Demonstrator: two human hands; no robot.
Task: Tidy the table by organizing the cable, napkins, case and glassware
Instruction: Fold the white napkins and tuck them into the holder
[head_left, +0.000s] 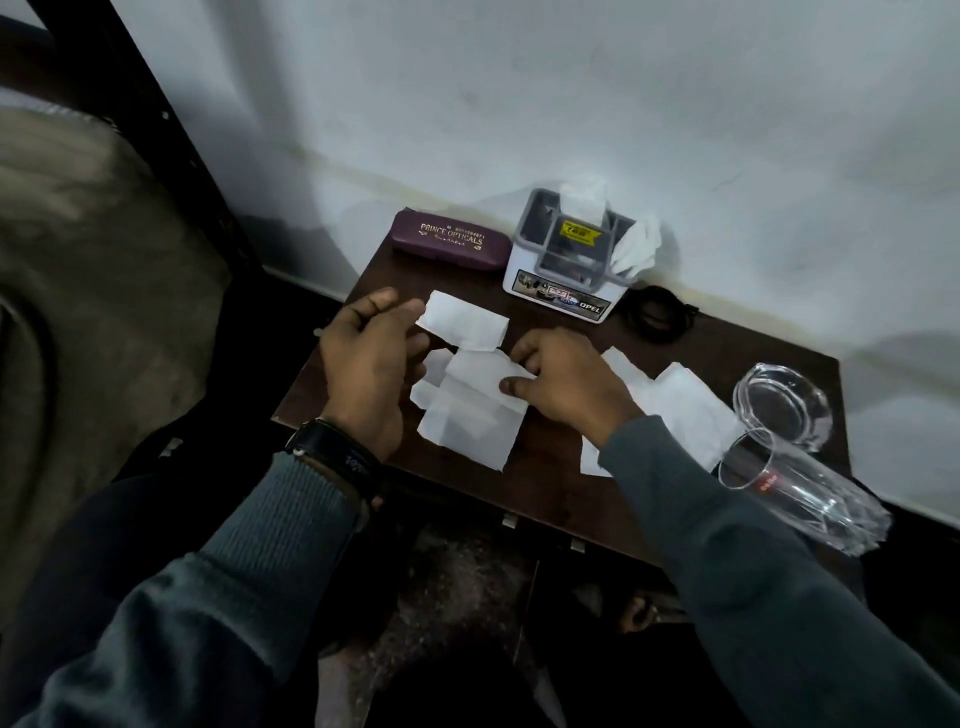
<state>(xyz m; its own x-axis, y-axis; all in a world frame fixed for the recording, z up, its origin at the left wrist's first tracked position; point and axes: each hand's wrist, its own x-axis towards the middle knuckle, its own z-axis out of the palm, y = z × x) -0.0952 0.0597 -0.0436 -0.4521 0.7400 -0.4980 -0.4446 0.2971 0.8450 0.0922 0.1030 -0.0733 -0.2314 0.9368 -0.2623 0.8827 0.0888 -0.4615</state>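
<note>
1. At the table's (545, 483) centre, just in front of the white holder box (558, 293), left hand (366, 364) pinches the corner of one folded napkin (465, 322) between thumb and fingers; right hand (563, 382) presses fingertips down on the creased napkin (470, 415) lying flat below it.
2. Risk: thin tissue. Pulling with the left while the right pins could tear it or undo the fold.
3. Right of the holder box and nearer the person, more loose napkins (680, 405) lie under the right forearm; a sleeve drag would likely scatter them.
4. Further right of the box, glass tumbler (795, 488) lies on its side at the table's edge, beside the glass dish (782, 402). An elbow nudge might roll it off; biggest hazard, I judge.
5. Black cable (662, 314) sits coiled just right of the box; maroon case (452, 244) sits just left of it, against the wall. Both look out of the hands' way.
</note>
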